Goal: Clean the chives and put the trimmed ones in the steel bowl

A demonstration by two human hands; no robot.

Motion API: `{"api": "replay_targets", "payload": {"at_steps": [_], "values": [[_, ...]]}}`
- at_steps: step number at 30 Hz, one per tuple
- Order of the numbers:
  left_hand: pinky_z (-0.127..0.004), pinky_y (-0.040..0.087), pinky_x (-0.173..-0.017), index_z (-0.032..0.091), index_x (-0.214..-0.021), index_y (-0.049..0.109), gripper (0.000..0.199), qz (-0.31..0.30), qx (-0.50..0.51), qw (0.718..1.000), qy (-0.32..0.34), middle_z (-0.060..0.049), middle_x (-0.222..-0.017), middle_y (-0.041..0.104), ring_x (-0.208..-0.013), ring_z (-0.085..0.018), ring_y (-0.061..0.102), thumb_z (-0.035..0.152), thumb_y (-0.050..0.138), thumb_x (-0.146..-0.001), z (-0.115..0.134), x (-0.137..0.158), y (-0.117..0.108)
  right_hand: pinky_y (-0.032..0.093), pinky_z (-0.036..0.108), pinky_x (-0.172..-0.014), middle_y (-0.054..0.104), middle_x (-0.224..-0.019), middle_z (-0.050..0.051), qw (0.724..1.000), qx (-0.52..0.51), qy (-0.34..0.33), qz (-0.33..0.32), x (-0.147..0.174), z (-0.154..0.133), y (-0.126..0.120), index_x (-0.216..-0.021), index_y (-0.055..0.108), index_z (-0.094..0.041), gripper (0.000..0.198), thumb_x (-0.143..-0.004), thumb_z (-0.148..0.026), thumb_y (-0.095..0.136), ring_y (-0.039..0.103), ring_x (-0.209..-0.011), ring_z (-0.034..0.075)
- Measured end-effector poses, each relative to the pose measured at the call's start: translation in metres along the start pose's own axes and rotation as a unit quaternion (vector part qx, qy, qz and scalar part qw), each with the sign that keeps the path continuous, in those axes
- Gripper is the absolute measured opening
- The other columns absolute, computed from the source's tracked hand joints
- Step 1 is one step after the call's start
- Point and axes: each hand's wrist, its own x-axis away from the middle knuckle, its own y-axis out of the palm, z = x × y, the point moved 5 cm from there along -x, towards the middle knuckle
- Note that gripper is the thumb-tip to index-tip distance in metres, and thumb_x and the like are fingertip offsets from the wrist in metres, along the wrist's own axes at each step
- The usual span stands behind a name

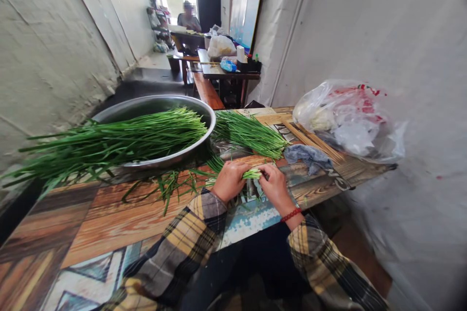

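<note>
My left hand (229, 181) is closed round a small bunch of garlic chives (251, 174), whose pale cut-looking ends stick out to the right. At those ends my right hand (274, 185), with a red bead bracelet on the wrist, has its fingers pinched together. Green leaves of the bunch trail out behind my left hand. Just beyond my hands lies a pile of chives (251, 133) on the table. To the left, a large metal basin (209, 141) holds a thick heap of chives (146, 131) that hangs over its rim.
Loose leaf scraps (171, 187) lie on the patterned table (120, 209). A grey cloth (308, 156), several wooden sticks (310, 140) and a clear plastic bag (350, 121) are at the right. Farther back, a person (188, 22) sits behind another table (219, 72).
</note>
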Motion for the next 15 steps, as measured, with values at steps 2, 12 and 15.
{"api": "replay_targets", "payload": {"at_steps": [2, 12, 15], "values": [[-0.029, 0.044, -0.08, 0.021, -0.087, 0.069, 0.02, 0.004, 0.039, 0.999, -0.011, -0.006, -0.085, 0.068, -0.087, -0.02, 0.06, 0.011, 0.054, -0.078, -0.002, 0.001, 0.001, 0.046, 0.033, -0.078, 0.067, -0.086, 0.006, 1.0, -0.003, 0.0, -0.005, -0.003, 0.005, -0.004, -0.086, 0.066, -0.021, 0.017, -0.088, -0.027, 0.05, 0.06, -0.084, 0.021], [-0.021, 0.033, -0.059, 0.016, -0.064, 0.048, 0.021, 0.083, 0.135, 0.982, -0.104, 0.003, -0.062, 0.048, -0.062, -0.01, 0.044, 0.019, 0.049, -0.084, -0.027, -0.003, 0.0, 0.044, 0.036, -0.084, 0.068, -0.094, 0.01, 0.987, 0.114, 0.078, 0.082, -0.034, 0.079, -0.047, -0.095, 0.07, -0.018, 0.027, -0.085, -0.032, 0.049, 0.059, -0.088, 0.022], [-0.021, 0.029, -0.057, 0.016, -0.062, 0.044, 0.027, 0.101, 0.161, 0.974, -0.124, 0.005, -0.059, 0.042, -0.059, -0.009, 0.038, 0.028, 0.053, -0.085, -0.028, -0.002, 0.0, 0.044, 0.038, -0.084, 0.068, -0.091, 0.01, 0.984, 0.136, 0.087, 0.071, -0.035, 0.089, -0.041, -0.09, 0.07, -0.018, 0.025, -0.083, -0.033, 0.052, 0.059, -0.088, 0.023]]}}
